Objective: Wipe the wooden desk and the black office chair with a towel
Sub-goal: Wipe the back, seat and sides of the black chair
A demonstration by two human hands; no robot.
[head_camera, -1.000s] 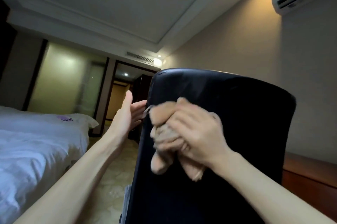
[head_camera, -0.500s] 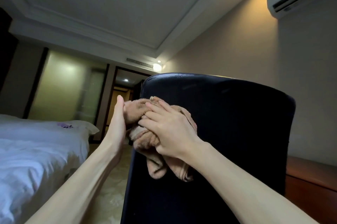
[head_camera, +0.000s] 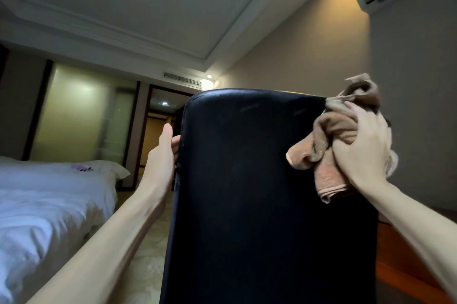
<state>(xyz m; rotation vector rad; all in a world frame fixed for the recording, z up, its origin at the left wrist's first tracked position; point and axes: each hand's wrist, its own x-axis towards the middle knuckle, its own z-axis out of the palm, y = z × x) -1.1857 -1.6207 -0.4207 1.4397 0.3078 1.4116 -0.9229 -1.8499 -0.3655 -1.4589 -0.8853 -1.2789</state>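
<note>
At the chair [head_camera: 247, 192] corner, right hand [head_camera: 363, 150] grips towel [head_camera: 329, 130]

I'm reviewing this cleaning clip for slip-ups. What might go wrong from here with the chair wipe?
The towel is bunched in the right hand at the chair back's top right corner, partly past the edge, so a stroke may slide off. Its dangling end might slip free. Only the left hand steadies the left edge; the chair may turn.

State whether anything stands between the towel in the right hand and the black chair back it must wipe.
Nothing visible does. The right hand holds the bunched towel at the upper right edge of the chair back; the left hand grips only the left edge.
</note>
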